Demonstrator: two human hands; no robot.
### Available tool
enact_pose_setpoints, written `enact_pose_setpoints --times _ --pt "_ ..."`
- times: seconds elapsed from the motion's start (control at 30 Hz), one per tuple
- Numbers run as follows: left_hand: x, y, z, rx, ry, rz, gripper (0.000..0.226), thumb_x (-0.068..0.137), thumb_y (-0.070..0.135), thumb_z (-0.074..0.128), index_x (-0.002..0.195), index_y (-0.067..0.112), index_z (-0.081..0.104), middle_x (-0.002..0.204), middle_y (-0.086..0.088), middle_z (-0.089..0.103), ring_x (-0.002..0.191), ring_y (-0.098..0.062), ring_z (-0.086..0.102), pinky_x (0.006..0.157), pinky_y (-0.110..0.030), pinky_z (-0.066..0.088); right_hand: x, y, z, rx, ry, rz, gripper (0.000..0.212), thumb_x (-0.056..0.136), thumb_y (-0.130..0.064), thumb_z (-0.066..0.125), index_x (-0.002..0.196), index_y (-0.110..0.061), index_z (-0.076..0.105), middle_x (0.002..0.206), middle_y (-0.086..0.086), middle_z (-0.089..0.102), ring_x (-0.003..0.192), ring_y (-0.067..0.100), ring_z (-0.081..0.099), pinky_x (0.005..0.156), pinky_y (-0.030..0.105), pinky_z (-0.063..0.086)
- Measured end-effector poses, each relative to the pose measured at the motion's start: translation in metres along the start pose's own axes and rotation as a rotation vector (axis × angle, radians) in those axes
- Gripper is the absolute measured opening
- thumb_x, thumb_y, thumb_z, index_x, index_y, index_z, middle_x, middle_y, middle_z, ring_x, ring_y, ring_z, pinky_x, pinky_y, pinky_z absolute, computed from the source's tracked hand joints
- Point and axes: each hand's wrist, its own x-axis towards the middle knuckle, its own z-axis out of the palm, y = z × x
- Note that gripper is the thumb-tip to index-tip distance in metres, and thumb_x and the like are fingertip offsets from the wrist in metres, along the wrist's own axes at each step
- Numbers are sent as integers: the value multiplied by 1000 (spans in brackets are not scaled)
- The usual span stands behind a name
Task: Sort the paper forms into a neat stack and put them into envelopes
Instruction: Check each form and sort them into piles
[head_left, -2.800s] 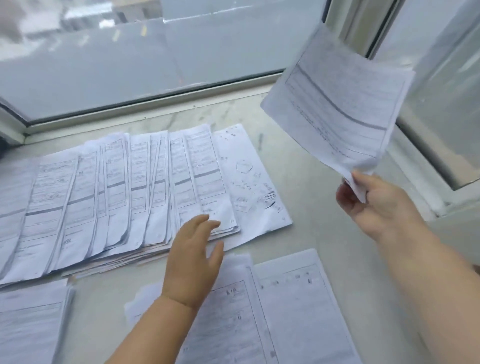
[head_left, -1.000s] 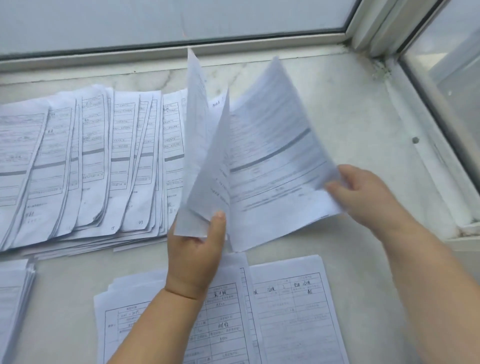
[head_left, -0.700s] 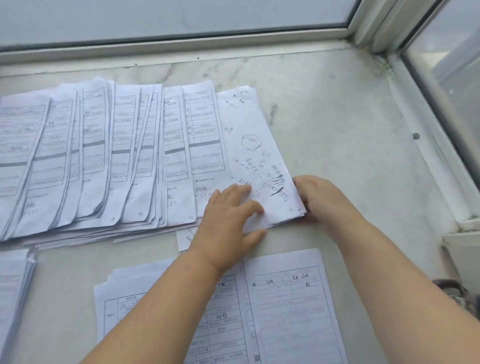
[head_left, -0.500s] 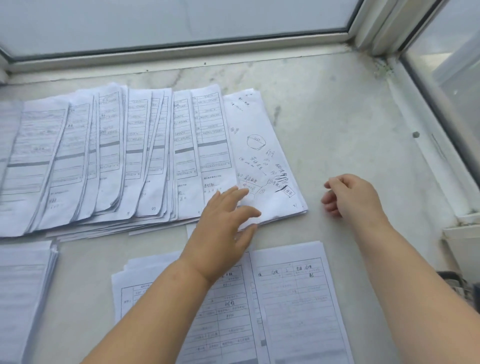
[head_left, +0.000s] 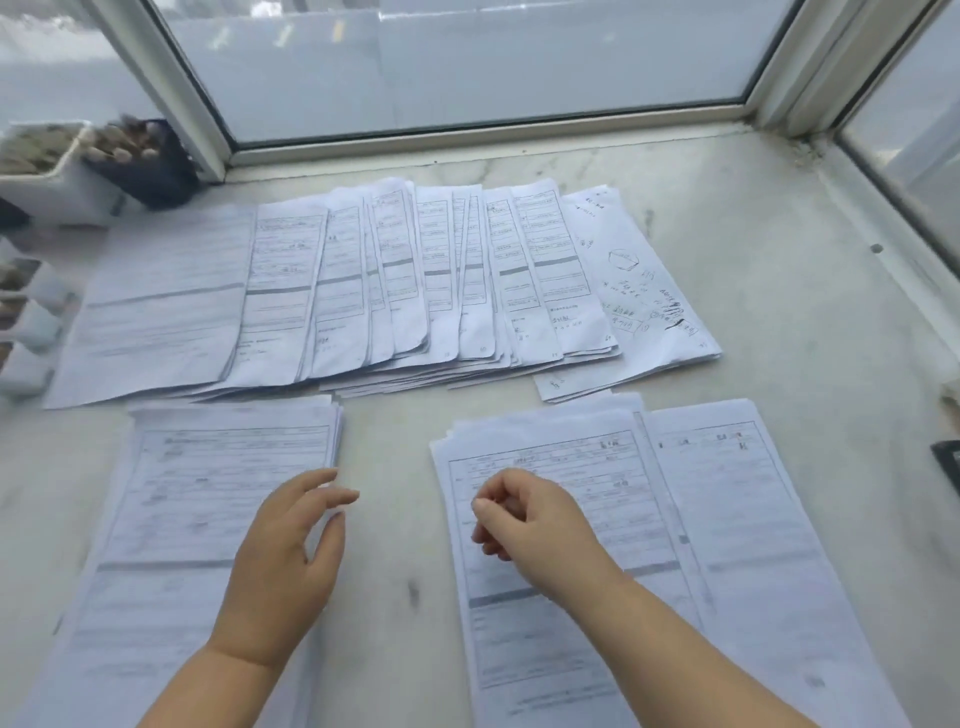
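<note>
The fingers (head_left: 332, 496) of the left hand (head_left: 283, 566) are held loosely spread and nearly straight, with nothing between them; they hover over the right edge of the left stack of forms (head_left: 208, 499), whether touching it cannot be told. The fingers (head_left: 488, 512) of the right hand (head_left: 535, 530) are curled in towards the palm, thumb against forefinger, and no sheet is seen pinched in them; they are poised above the upper part of the middle stack of forms (head_left: 545, 623).

Each near stack is thus found directly beneath its own hand, so the left stack is nearer the left hand and the middle stack nearer the right. The long axes of both stacks run away from the person, roughly in line with the forearms. A further stack of forms (head_left: 748, 545) is laid just to the right of the middle one, its left edge overlapped by it.

Beyond the fingers, well forward, the fanned row of forms (head_left: 395, 280) is spread sideways across the marble worktop (head_left: 779, 291), each sheet overlapped by its neighbour. At its right end a scribbled sheet (head_left: 639, 291) is set askew. This fan is judged the unsorted part, and a forward reach by either hand is required for it; neither hand is clearly closer.

The forms are white printed sheets with ruled boxes and a dark band across the middle; edges are slightly curled. No envelopes are seen.

Blurred pots (head_left: 78, 161) are stood at the far left by the window frame (head_left: 467, 132).
</note>
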Motion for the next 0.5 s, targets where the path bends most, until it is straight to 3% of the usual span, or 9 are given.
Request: enact_pose_setpoints --times 0.1,0.17,0.27,0.4,0.5 --pt "-37 -41 -32 15 -53 -4 29 84 6 62 97 32 64 115 18 54 113 -6 49 96 -27 38 -16 7 69 -78 -27 32 11 90 -18 56 81 -21 61 72 -2 72 62 7 65 71 34 54" --pt "-59 -59 -51 1 -90 18 18 84 24 57 98 28 66 115 14 55 111 -5 50 95 -26 38 -25 13 106 -143 -10 48 10 90 -20 56 81 -24 60 76 -1 72 65 8 65 71 37 56" --pt "-91 -79 -70 -7 -197 84 30 79 43 52 101 28 66 119 12 53 112 -3 48 96 -20 36 -39 20 143 -207 50 102 9 90 -22 58 82 -26 59 79 -1 72 70 15 66 67 35 55" --pt "-122 -107 -80 19 -373 150 50 69 60 60 113 36 60 137 15 39 129 -5 34 108 -26 27 -65 24 176 -115 73 208 2 92 -19 57 92 -17 58 84 6 73 64 12 65 62 27 53" --pt "-130 -120 -81 34 -426 214 50 68 59 60 113 39 55 140 18 32 136 -9 27 112 -29 21 -75 29 191 -110 47 229 10 90 -19 58 100 -18 56 87 9 71 60 10 64 67 31 55"
